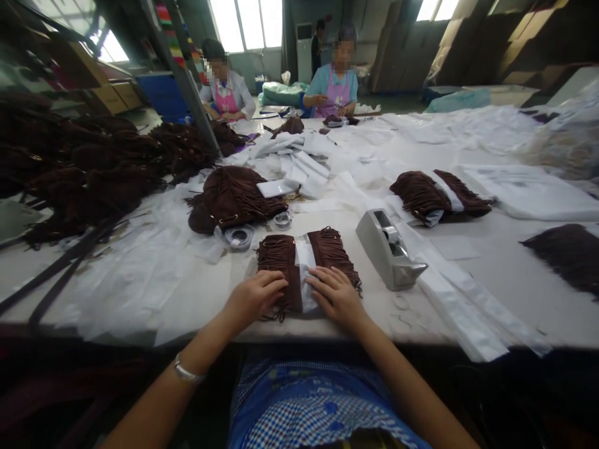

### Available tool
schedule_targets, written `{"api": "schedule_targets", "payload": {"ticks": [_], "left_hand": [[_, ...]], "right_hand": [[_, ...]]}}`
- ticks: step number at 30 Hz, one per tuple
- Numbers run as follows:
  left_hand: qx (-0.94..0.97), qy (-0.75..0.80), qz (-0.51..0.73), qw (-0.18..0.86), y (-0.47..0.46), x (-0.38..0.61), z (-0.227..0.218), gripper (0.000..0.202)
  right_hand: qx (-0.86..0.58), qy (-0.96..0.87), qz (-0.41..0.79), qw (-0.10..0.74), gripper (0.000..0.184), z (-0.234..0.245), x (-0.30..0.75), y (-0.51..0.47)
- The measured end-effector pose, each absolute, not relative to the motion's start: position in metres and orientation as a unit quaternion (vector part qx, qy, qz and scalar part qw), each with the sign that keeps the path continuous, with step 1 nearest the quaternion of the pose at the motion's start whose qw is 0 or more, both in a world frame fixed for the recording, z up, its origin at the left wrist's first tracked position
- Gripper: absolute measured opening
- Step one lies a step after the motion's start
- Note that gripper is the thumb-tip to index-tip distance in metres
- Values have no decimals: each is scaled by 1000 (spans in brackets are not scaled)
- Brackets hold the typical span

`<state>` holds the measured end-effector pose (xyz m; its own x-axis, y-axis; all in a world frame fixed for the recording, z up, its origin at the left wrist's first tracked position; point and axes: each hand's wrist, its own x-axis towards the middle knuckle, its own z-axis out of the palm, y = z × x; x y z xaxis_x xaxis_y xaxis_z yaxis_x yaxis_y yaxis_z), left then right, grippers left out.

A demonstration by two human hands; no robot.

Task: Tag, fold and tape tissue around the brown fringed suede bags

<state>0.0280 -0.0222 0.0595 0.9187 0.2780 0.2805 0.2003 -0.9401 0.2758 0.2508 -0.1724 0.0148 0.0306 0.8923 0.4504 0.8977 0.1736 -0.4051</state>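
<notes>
A brown fringed piece (306, 259) lies on the white table (468, 249) right in front of me, with a white paper band (305, 262) wrapped round its middle. My left hand (256, 295) rests on the near left part of the fringe, fingers curled down onto it. My right hand (336, 297) lies on the near right part, fingers stretched flat and touching the white band. Both hands press on the piece at its near edge.
A grey tape dispenser (390, 248) stands just right of the piece. Tape rolls (239, 237) lie to its left by a brown fringed bag (229, 196). Another banded fringe piece (437, 196) and white strips (468, 305) lie right. Two people sit at the far end.
</notes>
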Motion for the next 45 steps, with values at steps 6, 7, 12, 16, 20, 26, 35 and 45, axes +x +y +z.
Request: {"api": "schedule_targets", "payload": {"ticks": [6,7,12,16,20,26,35,45], "left_hand": [[994,95,-1,56,9,8,61,23],[995,88,-22,50,17,0,64,23],[966,210,-145,-32,37,-25,89,16],[976,212,-39,-27,12,-3,95,16],[998,54,42,13,-11,27,81,25],[989,93,-115,-24,25,-1,77,18],[982,189,-9,25,8,-2,87,22],[965,208,-158,11,31,-38,73,16]], "right_hand": [[-632,-705,-8,323,35,11,254,-173],[-630,-704,-10,326,36,10,254,-173],[-628,-701,-19,338,35,5,255,-172],[-630,-701,-16,335,35,5,255,-173],[-631,-700,-17,334,35,9,254,-173],[-629,-698,-16,341,34,10,254,-173],[-628,-700,-16,341,33,8,255,-173],[-627,-702,-22,338,33,7,255,-173]]}}
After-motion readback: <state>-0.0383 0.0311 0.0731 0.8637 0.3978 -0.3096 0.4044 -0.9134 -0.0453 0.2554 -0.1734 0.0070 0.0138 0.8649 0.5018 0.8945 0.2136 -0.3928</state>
